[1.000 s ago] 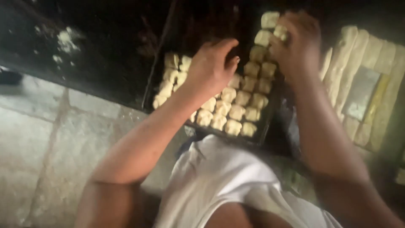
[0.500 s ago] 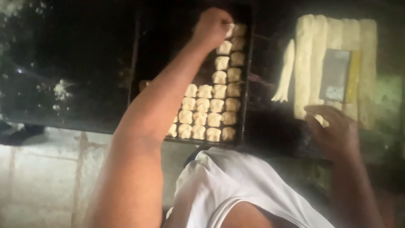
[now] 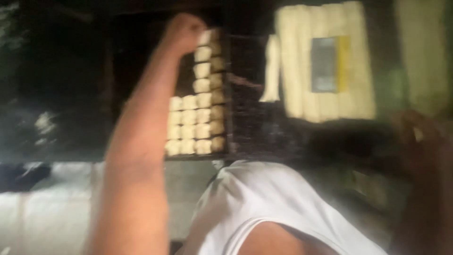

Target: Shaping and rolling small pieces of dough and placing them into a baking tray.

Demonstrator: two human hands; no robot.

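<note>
The left hand (image 3: 186,30) reaches to the far end of the dark rectangular baking tray (image 3: 141,61), fingers pinched on a pale dough piece (image 3: 205,38), apparently extending the far rows of cut pale dough pieces (image 3: 198,123). The right hand (image 3: 417,141) hovers near right; its grip is too blurred to tell. Far right, long pale dough strips (image 3: 325,61) carry a flat grey-and-yellow rectangular object (image 3: 330,63).

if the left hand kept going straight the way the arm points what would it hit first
Most likely the far rim of the dark tray: the left hand is already at the top row of dough pieces. The picture is blurred, so depth is unclear.
</note>
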